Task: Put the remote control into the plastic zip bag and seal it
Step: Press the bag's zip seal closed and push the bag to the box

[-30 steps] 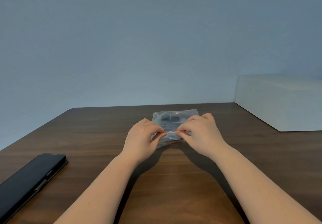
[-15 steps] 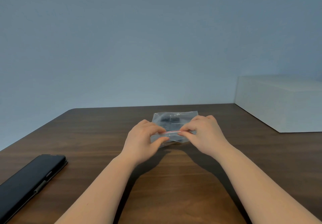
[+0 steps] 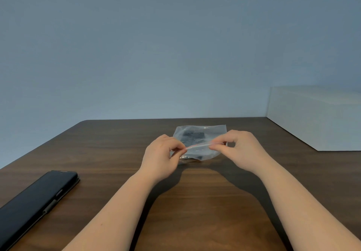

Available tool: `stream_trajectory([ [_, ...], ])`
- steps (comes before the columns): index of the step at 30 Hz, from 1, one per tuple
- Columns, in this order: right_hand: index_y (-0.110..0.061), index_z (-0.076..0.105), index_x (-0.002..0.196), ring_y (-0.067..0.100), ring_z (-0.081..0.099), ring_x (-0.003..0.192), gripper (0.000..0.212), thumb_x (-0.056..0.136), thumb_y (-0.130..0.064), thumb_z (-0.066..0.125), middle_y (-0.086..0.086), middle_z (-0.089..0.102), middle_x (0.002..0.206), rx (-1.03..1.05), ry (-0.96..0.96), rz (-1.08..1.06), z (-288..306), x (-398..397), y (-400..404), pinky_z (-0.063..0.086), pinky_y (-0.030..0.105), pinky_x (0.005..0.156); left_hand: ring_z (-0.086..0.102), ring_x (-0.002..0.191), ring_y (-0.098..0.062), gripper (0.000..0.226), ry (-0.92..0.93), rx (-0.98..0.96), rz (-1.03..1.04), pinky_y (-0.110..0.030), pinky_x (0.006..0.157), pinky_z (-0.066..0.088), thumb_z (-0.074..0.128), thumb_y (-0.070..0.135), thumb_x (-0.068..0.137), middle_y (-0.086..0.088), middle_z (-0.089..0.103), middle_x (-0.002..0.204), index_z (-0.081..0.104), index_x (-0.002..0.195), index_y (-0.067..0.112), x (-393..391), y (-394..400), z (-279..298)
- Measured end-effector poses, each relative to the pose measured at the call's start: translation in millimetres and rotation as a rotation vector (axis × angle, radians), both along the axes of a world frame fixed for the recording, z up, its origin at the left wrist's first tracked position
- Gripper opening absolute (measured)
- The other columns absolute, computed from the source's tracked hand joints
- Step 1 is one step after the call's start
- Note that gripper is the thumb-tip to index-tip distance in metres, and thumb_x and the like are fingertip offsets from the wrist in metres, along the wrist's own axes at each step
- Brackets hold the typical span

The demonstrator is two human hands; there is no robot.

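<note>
1. The left hand [image 3: 163, 158] pinches the left end of the zip strip [image 3: 199, 145] between thumb and forefinger, its grip narrow and closed on the plastic; the right hand [image 3: 241, 149] pinches the same strip further right in the same closed grip.
2. The strip is a thin, pinkish line, raised a little off the counter [image 3: 195, 202] and sloping slightly upward to the right between the two grips.
3. The plastic zip bag [image 3: 203, 131] is clear, thin and crinkled, its far part lying on the counter. It will likely handle as light, limp and slippery, so the stiffer zip strip is the sensible place to hold it.
4. The remote control [image 3: 192, 136] shows as a dark, flat shape inside the bag, small and probably rigid; it looks fully in, with the sealing seemingly under way.
5. The counter is dark, smooth wood grain. A black, flat phone case [image 3: 37, 200] lies well apart at the left, and a white box [image 3: 316, 118] stands at the right.
</note>
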State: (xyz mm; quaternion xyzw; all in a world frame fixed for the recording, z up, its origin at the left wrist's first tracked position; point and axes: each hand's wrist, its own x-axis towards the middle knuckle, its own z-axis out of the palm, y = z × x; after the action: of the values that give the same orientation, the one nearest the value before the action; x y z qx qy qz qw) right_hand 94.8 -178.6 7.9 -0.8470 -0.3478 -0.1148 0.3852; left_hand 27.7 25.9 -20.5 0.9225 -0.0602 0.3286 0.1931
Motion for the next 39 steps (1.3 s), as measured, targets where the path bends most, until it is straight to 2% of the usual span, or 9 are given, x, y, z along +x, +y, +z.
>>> stream_trajectory([
  [3, -0.031, 0.073, 0.083, -0.009, 0.054, 0.081, 0.007, 0.084, -0.028, 0.067, -0.027, 0.061, 0.081, 0.02, 0.083, 0.027, -2, 1, 0, 0.038, 0.009, 0.071, 0.049, 0.079, -0.005, 0.007, 0.046, -0.029, 0.005, -0.012, 0.065, 0.034, 0.061, 0.024, 0.085, 0.016, 0.058, 0.076, 0.067, 0.081, 0.023, 0, 1, 1],
  [7, -0.03, 0.075, 0.09, -0.012, 0.056, 0.075, 0.01, 0.086, -0.029, 0.066, -0.02, 0.067, 0.086, 0.003, 0.099, 0.035, -4, 2, 0, 0.039, 0.011, 0.069, 0.05, 0.083, -0.005, 0.005, 0.078, -0.04, -0.005, -0.019, 0.069, 0.038, 0.062, 0.025, 0.084, 0.018, 0.059, 0.079, 0.067, 0.085, 0.026, 1, 0, -1],
  [11, -0.027, 0.076, 0.091, 0.001, 0.061, 0.09, 0.012, 0.087, -0.027, 0.064, -0.012, 0.071, 0.091, -0.02, 0.075, 0.052, -6, 2, 1, 0.045, 0.017, 0.075, 0.053, 0.086, -0.007, 0.018, -0.015, -0.049, -0.069, -0.023, 0.079, 0.043, 0.068, 0.029, 0.08, 0.012, 0.069, 0.09, 0.069, 0.097, 0.024, 0, -13, -1],
  [20, -0.025, 0.076, 0.088, 0.004, 0.062, 0.085, 0.013, 0.087, -0.029, 0.063, -0.009, 0.073, 0.089, -0.069, 0.047, 0.096, -9, 2, 5, 0.051, 0.024, 0.076, 0.057, 0.08, -0.01, 0.01, -0.065, 0.054, -0.129, -0.015, 0.073, 0.037, 0.065, 0.019, 0.082, 0.004, 0.073, 0.084, 0.071, 0.088, 0.023, 6, -30, 1],
  [25, -0.025, 0.076, 0.09, 0.0, 0.06, 0.081, 0.015, 0.087, -0.029, 0.061, -0.013, 0.069, 0.084, -0.072, 0.021, 0.087, -10, -1, 7, 0.046, 0.016, 0.071, 0.057, 0.081, -0.013, 0.009, -0.07, 0.128, -0.088, -0.029, 0.071, 0.047, 0.062, 0.021, 0.083, 0.005, 0.072, 0.084, 0.069, 0.088, 0.024, 8, -29, -2],
  [28, -0.025, 0.075, 0.093, -0.003, 0.055, 0.079, 0.016, 0.088, -0.03, 0.06, -0.021, 0.06, 0.08, -0.071, -0.02, 0.067, -10, -5, 6, 0.04, 0.012, 0.07, 0.056, 0.08, -0.014, 0.008, -0.084, 0.175, -0.063, -0.03, 0.068, 0.046, 0.06, 0.02, 0.084, 0.005, 0.071, 0.083, 0.066, 0.086, 0.024, 7, -29, -3],
  [32, -0.023, 0.076, 0.087, -0.002, 0.056, 0.08, 0.013, 0.086, -0.029, 0.064, -0.023, 0.059, 0.074, -0.045, 0.002, 0.031, -11, -5, -2, 0.044, 0.022, 0.077, 0.055, 0.078, -0.014, 0.008, -0.084, 0.213, -0.056, -0.025, 0.066, 0.037, 0.058, 0.018, 0.084, 0.006, 0.069, 0.081, 0.063, 0.081, 0.023, 2, -22, -6],
  [37, -0.026, 0.076, 0.083, 0.005, 0.061, 0.086, 0.013, 0.086, -0.032, 0.064, -0.019, 0.064, 0.077, -0.113, 0.063, -0.012, -15, -3, -22, 0.048, 0.033, 0.089, 0.055, 0.074, -0.017, 0.015, -0.047, 0.322, -0.029, -0.027, 0.06, 0.04, 0.045, 0.025, 0.082, 0.008, 0.067, 0.075, 0.059, 0.077, 0.023, -2, -8, -15],
  [39, -0.026, 0.076, 0.081, 0.007, 0.061, 0.087, 0.014, 0.086, -0.033, 0.064, -0.018, 0.065, 0.077, -0.157, 0.074, -0.028, -17, -4, -29, 0.048, 0.035, 0.089, 0.057, 0.073, -0.018, 0.008, -0.024, 0.396, -0.017, -0.027, 0.059, 0.038, 0.052, 0.021, 0.08, 0.009, 0.066, 0.075, 0.057, 0.075, 0.024, -2, -13, -17],
])
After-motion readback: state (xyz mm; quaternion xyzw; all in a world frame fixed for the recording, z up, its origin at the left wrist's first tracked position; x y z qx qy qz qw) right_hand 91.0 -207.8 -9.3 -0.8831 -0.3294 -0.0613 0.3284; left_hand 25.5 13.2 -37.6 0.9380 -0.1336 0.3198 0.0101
